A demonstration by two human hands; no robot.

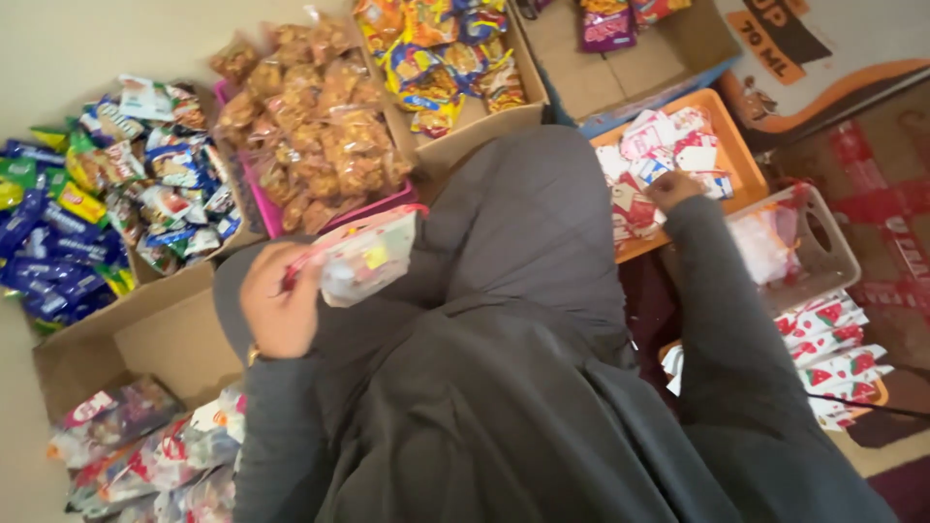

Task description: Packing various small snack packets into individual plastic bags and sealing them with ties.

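Note:
My left hand [279, 300] is closed on a small clear goodie bag [366, 254] with a pink drawstring, held up over my lap. Small colourful items show through the bag. My right hand [672, 187] reaches into an orange tray [744, 160] and rests on red-and-white snack packets [655, 155]; I cannot tell whether its fingers grip one. Dark grey sleeves and clothing cover both arms and fill the middle of the view.
A pink tray of clear-bagged brown snacks [315, 121], boxes of blue and yellow packets [68, 223], orange-yellow packets [441, 53], a white basket [823, 242] with clear bags, red-patterned packets [833, 358] and mixed sweets [145, 446] surround me on the floor.

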